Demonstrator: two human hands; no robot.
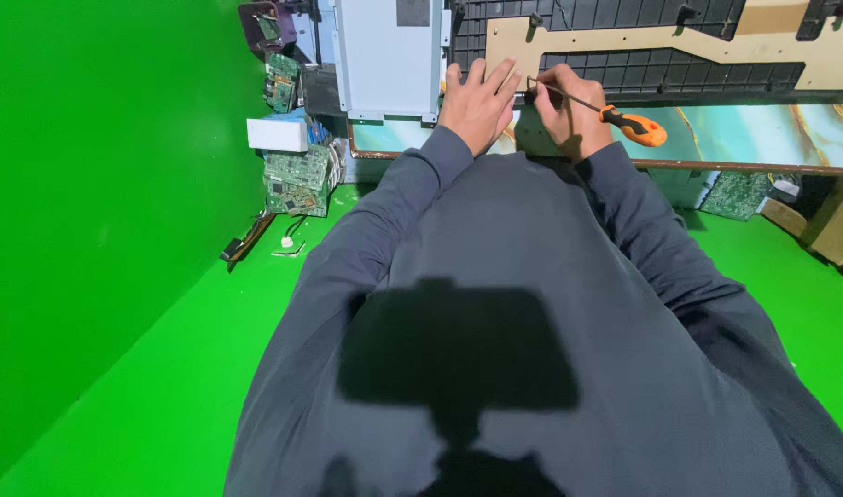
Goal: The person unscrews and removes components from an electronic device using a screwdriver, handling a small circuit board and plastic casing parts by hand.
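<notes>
Green screen cloth covers the floor and the left wall around us, and we lean over a table with a marbled teal and white top (762,129) edged in brown. Our right hand (569,110) is closed around the thin metal shaft of an orange-handled screwdriver (615,115), fingers curled tight on it near the tip, while the orange handle sticks out to the right above the tabletop. The tip meets the lower edge of a flat tan cut-out board (624,41), which lies across a dark gridded plastic panel (642,74) at the far side of the table. Our left hand (476,101) lies flat just beside the right one, fingers spread and straight, holding nothing, with the fingertips pressed on the tan board's left end. Left of that hand stands a pale grey metal panel (389,55), upright against the same dark grid. Further left, off the table's end, we see a white rectangular box (276,134) resting on a stack of green circuit boards (297,179), with more boards behind it. Our dark grey sleeves and torso fill the lower picture, carrying a camera's shadow.
</notes>
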